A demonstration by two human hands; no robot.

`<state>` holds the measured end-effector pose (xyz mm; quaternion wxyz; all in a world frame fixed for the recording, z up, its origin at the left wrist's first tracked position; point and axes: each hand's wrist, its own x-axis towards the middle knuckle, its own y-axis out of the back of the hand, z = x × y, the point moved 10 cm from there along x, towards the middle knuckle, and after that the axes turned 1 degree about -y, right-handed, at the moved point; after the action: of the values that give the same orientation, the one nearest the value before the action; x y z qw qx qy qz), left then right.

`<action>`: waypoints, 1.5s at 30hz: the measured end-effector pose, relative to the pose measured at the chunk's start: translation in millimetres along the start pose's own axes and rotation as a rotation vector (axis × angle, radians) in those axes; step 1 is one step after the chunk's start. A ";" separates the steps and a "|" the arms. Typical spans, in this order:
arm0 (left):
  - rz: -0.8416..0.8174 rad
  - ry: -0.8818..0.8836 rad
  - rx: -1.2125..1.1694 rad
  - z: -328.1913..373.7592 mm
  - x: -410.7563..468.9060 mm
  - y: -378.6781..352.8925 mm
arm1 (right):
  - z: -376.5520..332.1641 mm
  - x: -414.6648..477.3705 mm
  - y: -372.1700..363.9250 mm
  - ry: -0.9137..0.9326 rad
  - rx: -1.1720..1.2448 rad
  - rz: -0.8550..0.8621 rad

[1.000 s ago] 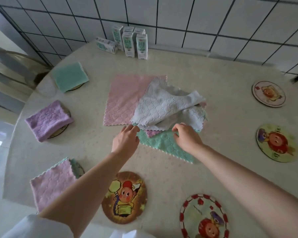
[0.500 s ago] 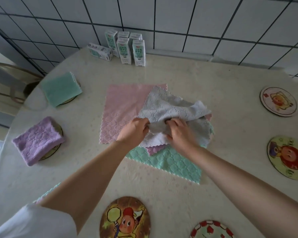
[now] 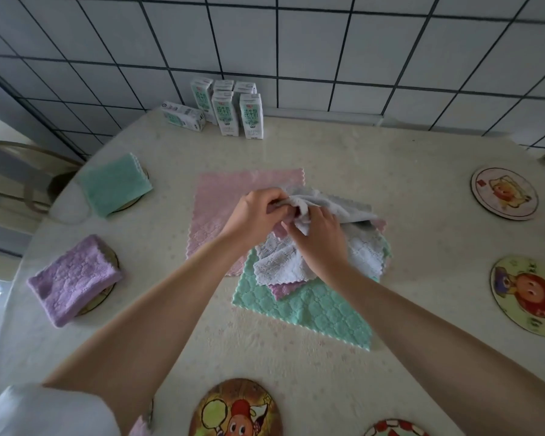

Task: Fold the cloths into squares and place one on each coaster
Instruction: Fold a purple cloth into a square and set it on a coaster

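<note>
A loose pile of cloths lies in the middle of the table: a flat pink cloth [image 3: 221,202], a green cloth [image 3: 312,309], a purple one [image 3: 285,289] peeking out, and a crumpled grey-white cloth [image 3: 280,265] on top. My left hand [image 3: 252,215] and my right hand [image 3: 320,237] both grip the grey-white cloth near its upper edge, lifting it a little. A folded green cloth [image 3: 115,182] and a folded purple cloth [image 3: 73,278] each sit on a coaster at the left. Bare picture coasters lie at the right [image 3: 504,193], [image 3: 529,294] and near me [image 3: 236,410], [image 3: 394,431].
Several milk cartons [image 3: 225,110] stand at the back against the tiled wall, one lying on its side [image 3: 183,116]. A chair [image 3: 16,171] stands beyond the table's left edge. A bit of pink folded cloth [image 3: 139,429] shows by my left sleeve.
Both hands moved away from me, from the pile's near edge onto the grey-white cloth, took hold of it and bunched it upward. The view shifted forward.
</note>
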<state>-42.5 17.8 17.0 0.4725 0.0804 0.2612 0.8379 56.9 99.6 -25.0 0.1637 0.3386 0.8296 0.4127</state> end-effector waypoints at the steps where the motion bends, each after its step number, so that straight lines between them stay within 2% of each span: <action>1: 0.000 -0.019 -0.008 6.9 0.4 3.0 | -4.4 1.5 8.3 0.011 0.009 0.024; 4: 0.016 -0.049 -0.042 26.4 -0.9 14.2 | -19.5 4.7 28.2 0.070 0.079 0.058; 7: 0.080 -0.096 -0.017 49.9 -3.1 31.3 | -36.6 6.2 46.0 0.107 0.223 0.018; 10: 0.100 -0.118 0.067 69.0 -8.4 45.2 | -47.9 6.5 65.7 0.091 0.393 0.001; 12: 0.089 -0.144 0.079 79.1 -13.9 51.2 | -51.7 5.1 81.6 0.082 0.428 0.059; 19: 0.016 -0.149 0.081 102.7 -52.4 63.7 | -61.9 -14.9 111.7 0.089 0.189 0.143; 21: 0.044 -0.149 0.090 105.9 -64.0 76.1 | -56.4 -20.9 125.4 0.080 0.155 0.199; 23: 0.090 -0.145 0.141 106.1 -73.8 93.4 | -51.2 -24.8 135.9 0.063 0.131 0.201; 27: 0.082 -0.103 0.308 95.1 -86.8 118.0 | -66.2 -34.9 153.3 0.149 0.089 0.200; 29: 0.176 -0.165 0.426 98.1 -96.1 136.1 | -77.3 -40.7 160.4 0.171 0.099 0.208; 31: 0.338 -0.258 0.535 106.1 -112.8 158.0 | -86.8 -47.8 166.5 0.190 0.107 0.204; 34: 0.498 -0.407 0.601 112.8 -150.3 174.8 | -103.1 -67.4 170.0 0.330 0.088 0.198; 39: 0.440 -0.393 0.638 58.3 -215.1 150.2 | -98.9 -129.1 142.2 0.589 0.002 0.143; 45: 0.323 -0.217 0.554 -43.9 -291.1 69.0 | -37.4 -210.7 66.6 0.639 -0.005 -0.113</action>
<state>46.4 -269.5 47.7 0.3188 0.3346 0.4111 0.7858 215.7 -40.1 49.0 -0.0815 0.1449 0.8554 0.4905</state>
